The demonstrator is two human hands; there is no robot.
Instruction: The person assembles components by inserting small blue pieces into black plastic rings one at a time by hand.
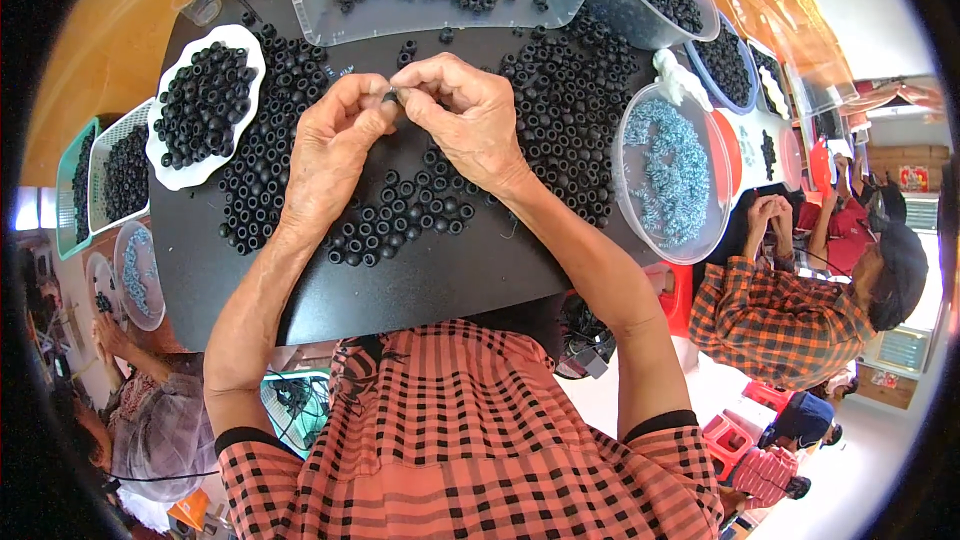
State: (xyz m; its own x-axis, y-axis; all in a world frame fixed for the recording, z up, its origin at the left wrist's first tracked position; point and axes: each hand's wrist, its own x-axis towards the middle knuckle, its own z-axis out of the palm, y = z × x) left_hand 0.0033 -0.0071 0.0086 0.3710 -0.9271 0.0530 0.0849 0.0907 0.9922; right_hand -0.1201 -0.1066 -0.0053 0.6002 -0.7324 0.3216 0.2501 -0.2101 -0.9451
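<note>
Over the middle of the dark table (400, 300), my left hand (335, 140) and my right hand (468, 115) meet fingertip to fingertip. Both pinch one small black bead-like piece (391, 97), mostly hidden by the fingers. Many similar round black pieces with holes lie loose around them. One loose group (395, 220) is below my hands. A larger spread (565, 130) is by my right hand, and another (262, 180) lies left of my left hand.
A clear bin (300, 0) of black pieces stands at the back. On the left are a white scalloped plate (160, 155) and a clear cup (203, 8). A round tub holds small blue pieces (668, 175) at right. A co-worker in a checked shirt (780, 325) sits beyond.
</note>
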